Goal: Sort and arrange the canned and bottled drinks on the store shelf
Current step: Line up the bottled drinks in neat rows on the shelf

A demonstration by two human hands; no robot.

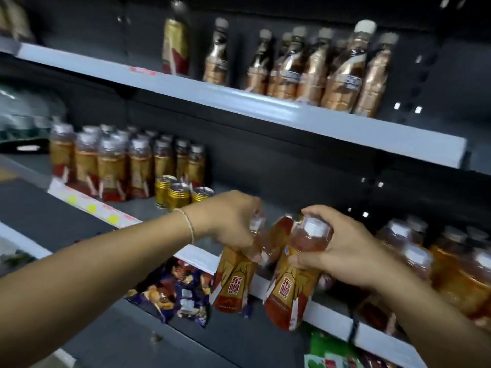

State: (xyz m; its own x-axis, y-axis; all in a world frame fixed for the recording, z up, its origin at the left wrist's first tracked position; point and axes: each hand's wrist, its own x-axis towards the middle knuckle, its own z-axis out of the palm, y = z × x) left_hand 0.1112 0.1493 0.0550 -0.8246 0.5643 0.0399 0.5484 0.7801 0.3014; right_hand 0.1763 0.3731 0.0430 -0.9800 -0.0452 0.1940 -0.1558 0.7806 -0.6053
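Gold and red wrap covers the two tea bottles I am holding. My left grip (228, 221) has its fingers curled round the neck of the left bottle (233, 282), covering most of the cap. My right grip (353, 245) is wrapped round the shoulder of the right bottle (289, 296), and the white cap shows above my fingers. Both bottles hang tilted in front of the pale front edge of the middle shelf (196, 254). They are side by side and close, but I cannot tell whether they touch. A third bottle (276, 235) of the same kind shows between my hands, further back and blurred.

A thin band (189, 224) circles my left wrist. Further left on the middle shelf a cluster of matching bottles (111, 166) stands upright. Three gold cans (172, 193) stand just beside it, on the side nearer my hands. To my right, more bottles (451, 274) crowd the same shelf, too blurred to count.

The upper shelf (239, 102) carries a row of copper-wrapped bottles (318, 73) with pale caps, and one gold and red bottle (175, 43) stands apart at their left. Below my hands lie purple snack packets (175, 288), and a green packet (329, 349) is at the bottom right.
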